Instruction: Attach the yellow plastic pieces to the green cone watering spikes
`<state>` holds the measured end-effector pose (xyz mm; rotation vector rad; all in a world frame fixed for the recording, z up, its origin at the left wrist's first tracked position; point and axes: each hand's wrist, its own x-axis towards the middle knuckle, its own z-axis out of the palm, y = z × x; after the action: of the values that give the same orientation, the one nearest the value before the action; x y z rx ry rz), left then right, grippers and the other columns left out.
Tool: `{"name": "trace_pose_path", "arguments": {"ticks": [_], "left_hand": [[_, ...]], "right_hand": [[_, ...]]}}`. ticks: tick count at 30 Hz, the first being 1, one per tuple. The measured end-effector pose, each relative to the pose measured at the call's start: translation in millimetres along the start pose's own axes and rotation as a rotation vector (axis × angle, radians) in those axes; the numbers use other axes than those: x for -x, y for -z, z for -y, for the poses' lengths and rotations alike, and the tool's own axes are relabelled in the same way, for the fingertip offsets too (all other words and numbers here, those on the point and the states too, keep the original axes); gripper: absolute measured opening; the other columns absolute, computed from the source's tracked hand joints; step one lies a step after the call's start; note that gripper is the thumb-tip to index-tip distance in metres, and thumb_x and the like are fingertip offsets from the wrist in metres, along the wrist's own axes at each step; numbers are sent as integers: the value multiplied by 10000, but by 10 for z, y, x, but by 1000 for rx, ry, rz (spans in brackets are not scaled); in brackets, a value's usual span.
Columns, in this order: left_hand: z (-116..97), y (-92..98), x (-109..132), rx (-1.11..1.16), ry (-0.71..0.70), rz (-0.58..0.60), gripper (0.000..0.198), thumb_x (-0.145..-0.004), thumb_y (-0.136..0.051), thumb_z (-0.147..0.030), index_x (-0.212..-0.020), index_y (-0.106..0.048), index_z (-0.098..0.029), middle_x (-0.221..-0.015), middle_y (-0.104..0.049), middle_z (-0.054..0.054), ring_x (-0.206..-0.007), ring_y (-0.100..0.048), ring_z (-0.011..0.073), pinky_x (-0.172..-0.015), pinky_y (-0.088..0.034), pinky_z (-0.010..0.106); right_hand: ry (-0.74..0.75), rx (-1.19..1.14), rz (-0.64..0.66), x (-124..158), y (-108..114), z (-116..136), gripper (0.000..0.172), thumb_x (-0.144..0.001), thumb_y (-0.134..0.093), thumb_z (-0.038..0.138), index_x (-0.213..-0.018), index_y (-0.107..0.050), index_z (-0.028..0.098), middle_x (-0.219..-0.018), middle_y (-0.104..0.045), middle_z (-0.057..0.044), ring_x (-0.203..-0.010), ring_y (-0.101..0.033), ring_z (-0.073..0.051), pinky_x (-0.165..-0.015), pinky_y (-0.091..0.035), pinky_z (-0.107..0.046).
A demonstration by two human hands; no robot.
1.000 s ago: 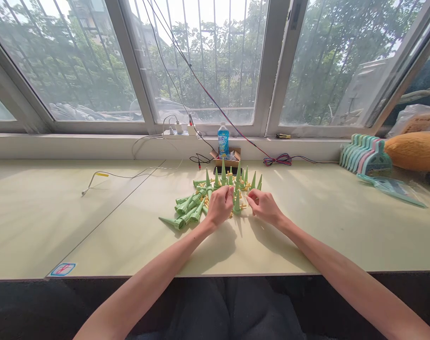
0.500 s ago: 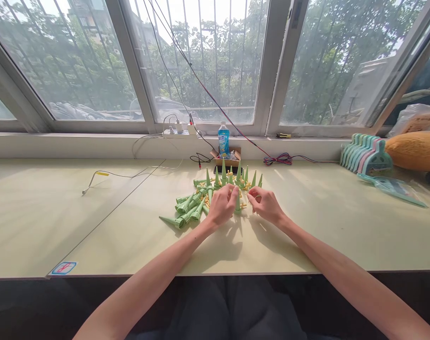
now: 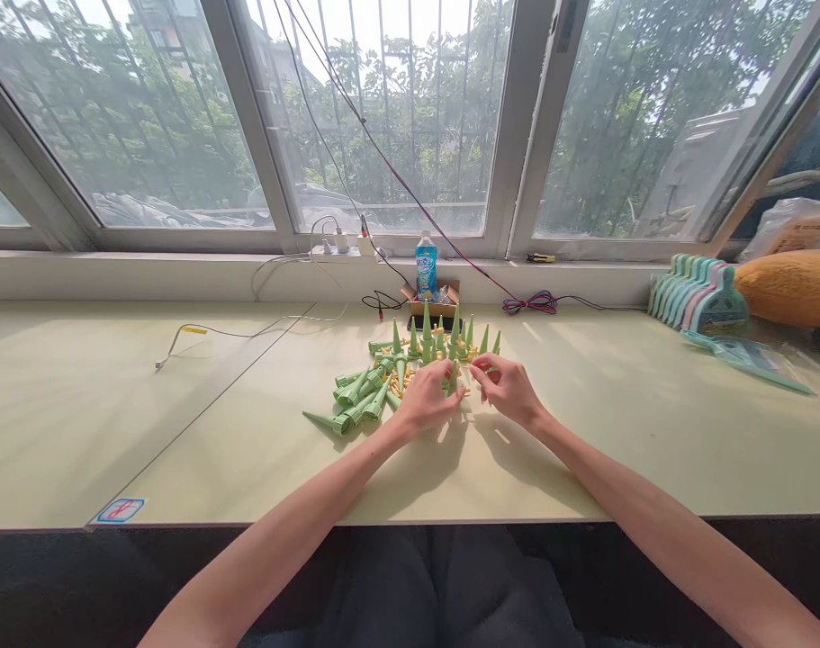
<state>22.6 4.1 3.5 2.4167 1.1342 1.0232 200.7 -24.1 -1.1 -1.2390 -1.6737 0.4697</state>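
Note:
My left hand (image 3: 426,398) is closed around the lower part of an upright green plastic spike (image 3: 453,376), with its thumb low at the base. A small yellow piece (image 3: 466,391) sticks out on the right side of that spike. Just to the right, my right hand (image 3: 507,387) has thumb and forefinger pinched together; whatever they hold is too small to make out. Behind both hands stand several more green spikes (image 3: 427,333) with their points up. To the left, more green spikes (image 3: 355,391) lie in a heap, with small yellow pieces (image 3: 394,382) among them.
At the back are a blue-labelled bottle (image 3: 426,265), a small cardboard box (image 3: 443,304) and a coiled cable (image 3: 531,304). Pastel hanger-like pieces (image 3: 699,295) and a bagged blue-green item (image 3: 753,364) occupy the right. A thin wire (image 3: 175,346) lies left.
My left hand has shifted its grip, with the thumb dropping from the spike's upper part towards its base. My right hand stays pinched in nearly the same place.

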Motion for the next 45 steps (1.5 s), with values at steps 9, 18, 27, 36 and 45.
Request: {"name": "trace_pose_path", "arguments": {"ticks": [9, 18, 27, 36, 45], "left_hand": [[-2, 29, 9, 27, -10, 115, 33, -756, -638, -182, -745, -608, -186, -743, -646, 21, -688, -578, 181, -626, -417, 279], [35, -4, -10, 27, -31, 136, 132, -799, -600, -205, -676, -555, -186, -661, -600, 6, -611, -535, 160, -567, -376, 266], [3, 40, -21, 83, 32, 42, 184, -889, -520, -293, -746, -552, -181, -607, -515, -24, -546, -425, 121, -532, -325, 246], [-46, 78, -72, 466, 207, -43, 224, -841, -603, -372, -772, -586, -160, -775, -681, 56, -733, -664, 182, -606, -472, 249], [-73, 92, -75, 644, 302, -54, 224, -822, -653, -353, -810, -629, -131, -773, -683, 61, -711, -679, 171, -619, -514, 247]], "right_hand": [[1, 5, -4, 4, -5, -1, 264, -903, -526, 440, -885, -612, 191, -715, -645, -29, -465, -579, -133, -438, -447, -244], [0, -9, -9, 5, 1, 25, 265, -901, -529, 439, -881, -610, 187, -727, -645, -34, -486, -589, -137, -438, -457, -241], [13, -64, -22, 0, -4, 32, 275, -900, -544, 445, -882, -619, 180, -736, -640, -33, -455, -571, -125, -438, -466, -247], [25, -118, -27, 0, -14, 22, 288, -895, -558, 454, -884, -632, 176, -718, -617, -26, -450, -566, -126, -410, -455, -245], [27, -166, -5, 5, -14, 38, 264, -898, -569, 430, -881, -625, 172, -698, -574, -9, -456, -572, -123, -409, -449, -238]]}}
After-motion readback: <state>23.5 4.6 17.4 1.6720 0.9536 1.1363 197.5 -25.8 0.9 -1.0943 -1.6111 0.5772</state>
